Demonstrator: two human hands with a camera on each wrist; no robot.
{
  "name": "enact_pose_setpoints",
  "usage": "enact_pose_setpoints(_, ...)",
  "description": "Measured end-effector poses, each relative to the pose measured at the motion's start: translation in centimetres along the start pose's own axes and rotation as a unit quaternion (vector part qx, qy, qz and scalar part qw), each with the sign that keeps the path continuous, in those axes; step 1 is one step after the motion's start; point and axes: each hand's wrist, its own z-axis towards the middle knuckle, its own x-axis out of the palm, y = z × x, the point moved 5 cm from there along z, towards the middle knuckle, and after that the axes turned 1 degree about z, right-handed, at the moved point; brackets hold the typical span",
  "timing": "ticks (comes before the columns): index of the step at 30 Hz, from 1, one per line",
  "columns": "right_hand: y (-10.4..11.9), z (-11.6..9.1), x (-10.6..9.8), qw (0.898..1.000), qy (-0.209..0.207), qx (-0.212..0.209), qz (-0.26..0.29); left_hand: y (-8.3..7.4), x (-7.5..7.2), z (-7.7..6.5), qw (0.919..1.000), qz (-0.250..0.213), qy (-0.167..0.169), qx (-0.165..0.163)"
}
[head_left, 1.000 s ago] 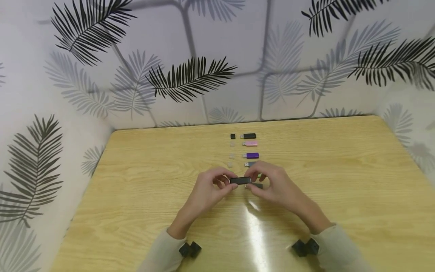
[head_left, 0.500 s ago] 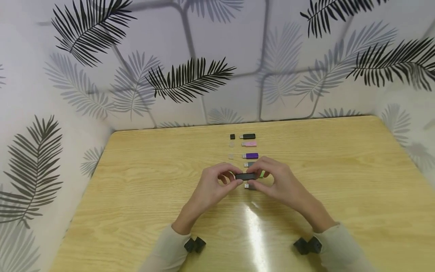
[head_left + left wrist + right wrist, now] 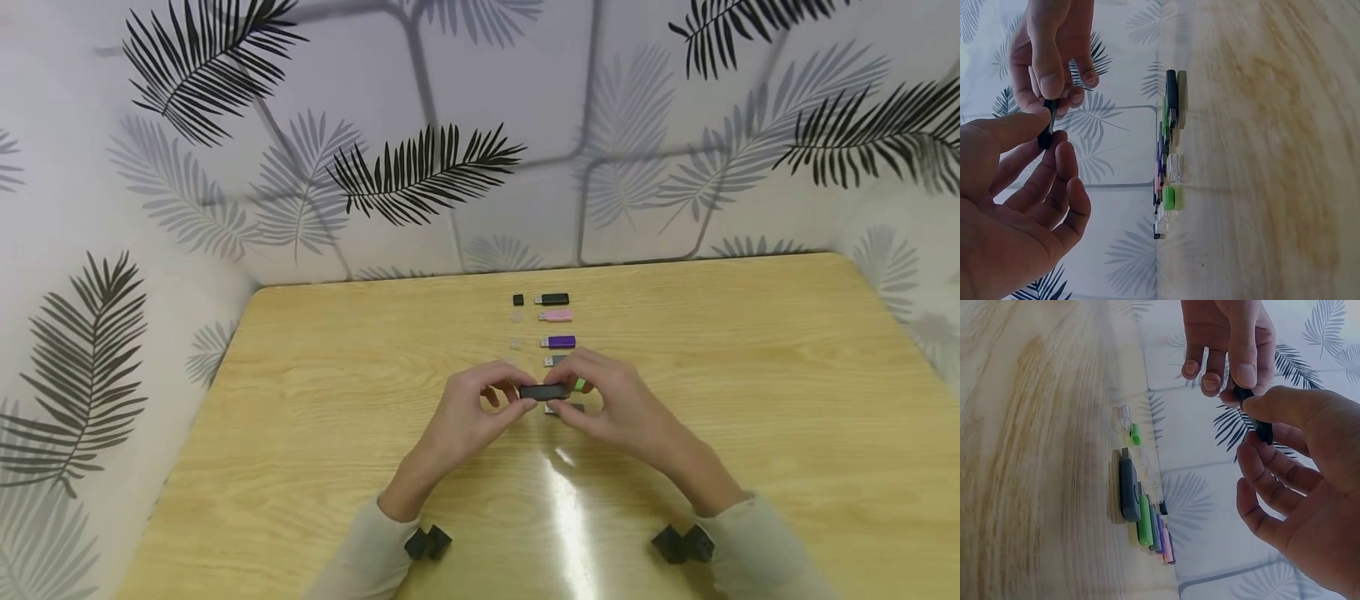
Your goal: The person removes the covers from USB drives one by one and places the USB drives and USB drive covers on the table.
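Note:
Both hands meet over the table, holding a black USB flash drive (image 3: 543, 392) between them. My left hand (image 3: 472, 408) pinches its left end between thumb and fingers; my right hand (image 3: 611, 404) pinches the right end. Whether a cap is on it cannot be made out. In the left wrist view the drive (image 3: 1045, 136) is held above the tabletop, and the fingers cover much of it. Beneath the right hand lie a green flash drive (image 3: 1144, 522) and a dark grey flash drive (image 3: 1129, 490), both partly hidden in the head view.
Farther back lie black (image 3: 555, 299), pink (image 3: 558, 316), purple (image 3: 561, 342) and grey flash drives (image 3: 553, 361), plugs facing left. Left of them is a column of caps: a black cap (image 3: 518, 300), several clear ones and a green cap (image 3: 1169, 198). A patterned wall (image 3: 510, 108) borders the table.
The left hand has shifted right and slightly away from me, bringing the hands closer together. The black drive has moved a little right with them; both hands still hold it.

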Motion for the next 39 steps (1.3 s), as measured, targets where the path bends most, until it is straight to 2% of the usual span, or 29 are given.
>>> enact_pose_setpoints(7, 0.08, 0.04, 0.39, 1.0, 0.007, 0.008, 0.0, -0.15, -0.24, -0.36, 0.9999, 0.006, -0.01, 0.008)
enact_pose_setpoints(15, 0.15, 0.01, 0.51, 1.0, 0.009, 0.013, -0.005, -0.13, -0.32, -0.4, 0.9998, 0.012, 0.0, 0.015)
enact_pose_setpoints(39, -0.06, 0.08, 0.56, 1.0, 0.025, -0.009, -0.005, 0.4, -0.41, -0.33, 0.9998, 0.002, 0.002, 0.022)
